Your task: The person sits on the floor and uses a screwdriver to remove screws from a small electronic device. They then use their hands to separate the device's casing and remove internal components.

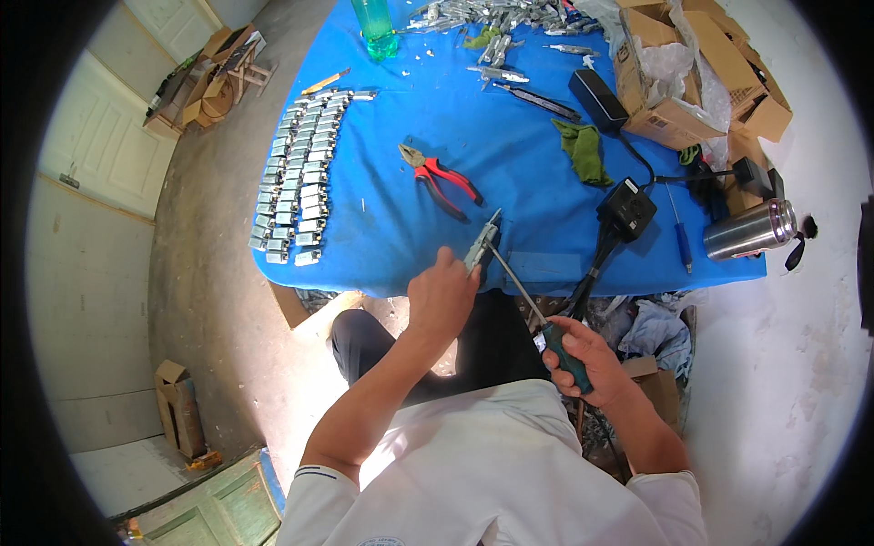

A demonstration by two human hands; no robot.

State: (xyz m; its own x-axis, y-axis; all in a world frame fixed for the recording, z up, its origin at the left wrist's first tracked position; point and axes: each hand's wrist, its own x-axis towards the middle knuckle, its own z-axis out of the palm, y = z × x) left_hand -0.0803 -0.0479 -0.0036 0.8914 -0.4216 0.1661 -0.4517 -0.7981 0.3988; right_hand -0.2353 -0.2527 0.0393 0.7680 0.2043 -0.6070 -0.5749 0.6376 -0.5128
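Table (pixel 373 237) under a blue cloth, its far edge cut off by the top of the view. An open cardboard box (pixel 669 125) sits toward the far right, its contents partly hidden by plastic. Metal pieces (pixel 296 173) line the left edge in rows. At the front edge, the left hand (pixel 443 296) is closed on a slim metal part (pixel 481 247), fingertips hidden. The right hand (pixel 592 359) wraps a green-handled screwdriver (pixel 521 287); whether its tip touches the part is hard to tell. Red-handled pliers (pixel 425 167) lie farther in.

Screwdriver handle (pixel 574 371) — partly behind right hand (pixel 595 359)
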